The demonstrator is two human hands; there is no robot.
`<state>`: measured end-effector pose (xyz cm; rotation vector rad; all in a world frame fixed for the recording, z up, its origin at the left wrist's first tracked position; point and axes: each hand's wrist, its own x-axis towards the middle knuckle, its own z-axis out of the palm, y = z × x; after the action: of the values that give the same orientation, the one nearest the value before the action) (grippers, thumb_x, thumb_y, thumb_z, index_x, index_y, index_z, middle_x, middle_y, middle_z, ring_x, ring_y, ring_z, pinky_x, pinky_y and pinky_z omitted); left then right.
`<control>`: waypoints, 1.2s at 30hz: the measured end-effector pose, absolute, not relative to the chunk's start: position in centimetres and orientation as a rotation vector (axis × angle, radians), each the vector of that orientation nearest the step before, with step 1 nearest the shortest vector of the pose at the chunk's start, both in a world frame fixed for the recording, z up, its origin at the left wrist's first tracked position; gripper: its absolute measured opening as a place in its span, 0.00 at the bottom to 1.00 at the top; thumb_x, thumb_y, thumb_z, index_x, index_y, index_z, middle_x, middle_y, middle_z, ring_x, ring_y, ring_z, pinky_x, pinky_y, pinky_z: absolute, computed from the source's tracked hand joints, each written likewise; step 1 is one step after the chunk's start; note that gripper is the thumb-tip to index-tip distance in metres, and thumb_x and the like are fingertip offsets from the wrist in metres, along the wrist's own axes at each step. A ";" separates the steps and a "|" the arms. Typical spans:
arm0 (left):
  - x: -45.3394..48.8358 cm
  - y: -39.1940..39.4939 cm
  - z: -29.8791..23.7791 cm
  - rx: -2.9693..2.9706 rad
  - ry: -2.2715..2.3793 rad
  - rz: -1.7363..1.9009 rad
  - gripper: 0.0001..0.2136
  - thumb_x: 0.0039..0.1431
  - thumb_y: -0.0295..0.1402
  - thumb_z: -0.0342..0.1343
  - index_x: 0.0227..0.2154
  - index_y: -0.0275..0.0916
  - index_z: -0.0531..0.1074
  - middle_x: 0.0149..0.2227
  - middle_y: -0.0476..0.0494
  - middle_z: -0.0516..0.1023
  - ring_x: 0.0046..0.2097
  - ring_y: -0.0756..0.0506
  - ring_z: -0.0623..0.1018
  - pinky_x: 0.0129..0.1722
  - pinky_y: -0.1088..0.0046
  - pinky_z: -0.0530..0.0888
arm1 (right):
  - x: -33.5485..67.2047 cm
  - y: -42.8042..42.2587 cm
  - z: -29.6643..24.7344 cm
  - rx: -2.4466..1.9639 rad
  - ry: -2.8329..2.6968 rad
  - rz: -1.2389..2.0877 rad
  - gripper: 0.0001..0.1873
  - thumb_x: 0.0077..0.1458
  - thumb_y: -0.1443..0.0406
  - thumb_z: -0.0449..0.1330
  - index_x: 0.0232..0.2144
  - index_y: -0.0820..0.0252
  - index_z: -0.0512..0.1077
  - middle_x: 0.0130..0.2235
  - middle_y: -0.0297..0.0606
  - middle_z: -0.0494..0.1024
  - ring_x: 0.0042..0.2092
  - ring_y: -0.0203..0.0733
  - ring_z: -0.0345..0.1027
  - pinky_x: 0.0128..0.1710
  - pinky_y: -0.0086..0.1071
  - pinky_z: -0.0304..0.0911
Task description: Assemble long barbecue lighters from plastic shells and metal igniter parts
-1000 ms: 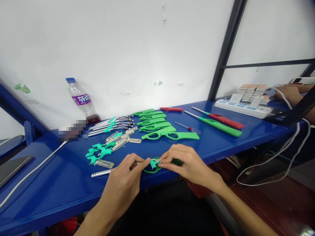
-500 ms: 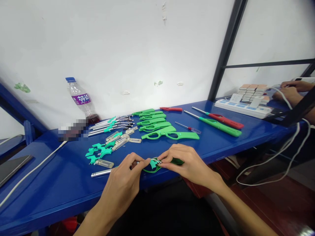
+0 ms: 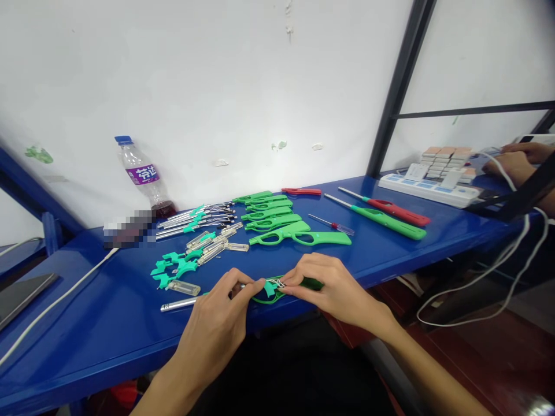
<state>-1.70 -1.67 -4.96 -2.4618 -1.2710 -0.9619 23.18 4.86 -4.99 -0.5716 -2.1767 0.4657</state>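
A partly assembled lighter (image 3: 313, 283) with a green shell lies across the table's front edge, its metal tube (image 3: 178, 304) pointing left. My left hand (image 3: 222, 306) is closed on its front part, thumb and index finger at the teal trigger (image 3: 270, 288). From the other side, my right hand (image 3: 324, 284) pinches thin white wires (image 3: 280, 282) just beside the trigger. The fingers hide part of the shell. Behind the hands lie several green lighter shells (image 3: 299, 235). Loose teal triggers (image 3: 176, 263) and clear fuel tanks (image 3: 212, 251) are to the left.
Several metal tubes with wires (image 3: 199, 219) lie near a drink bottle (image 3: 145, 176). A screwdriver (image 3: 333, 226), a green lighter (image 3: 385, 222) and a red lighter (image 3: 396, 212) are to the right. Farther right stands a power strip (image 3: 427, 189); another person's hands (image 3: 515, 162) show beyond the frame post.
Both my hands keep nearly the same pose on the lighter and wires. The other person's hands at the far right have shifted slightly.
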 end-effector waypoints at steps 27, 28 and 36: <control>-1.5 -2.1 -4.6 -2.537 -1.309 -1.011 0.19 0.71 0.22 0.49 0.58 0.45 0.72 0.45 0.44 0.75 0.34 0.51 0.77 0.32 0.75 0.73 | 23.2 4.5 -4.3 -0.505 -2.199 0.504 0.02 0.65 0.64 0.67 0.38 0.55 0.79 0.42 0.35 0.85 0.43 0.42 0.77 0.48 0.38 0.69; -1.4 -2.1 -4.5 -2.541 -1.322 -1.017 0.17 0.71 0.23 0.51 0.58 0.44 0.72 0.45 0.43 0.75 0.34 0.51 0.77 0.33 0.74 0.74 | 23.3 4.5 -4.3 -0.508 -2.198 0.510 0.02 0.65 0.64 0.67 0.38 0.55 0.79 0.42 0.35 0.85 0.43 0.42 0.77 0.48 0.37 0.69; -1.1 -1.8 -4.0 -2.520 -1.422 -0.978 0.10 0.72 0.33 0.56 0.52 0.44 0.77 0.42 0.45 0.76 0.32 0.49 0.79 0.32 0.72 0.75 | 23.4 4.6 -4.0 -0.606 -2.153 0.527 0.04 0.64 0.63 0.68 0.36 0.55 0.80 0.40 0.36 0.84 0.42 0.41 0.77 0.44 0.35 0.70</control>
<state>-1.05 -1.80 -3.96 -2.5204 -1.4216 -0.9778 23.35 4.55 -3.95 -0.6061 -2.1528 0.5270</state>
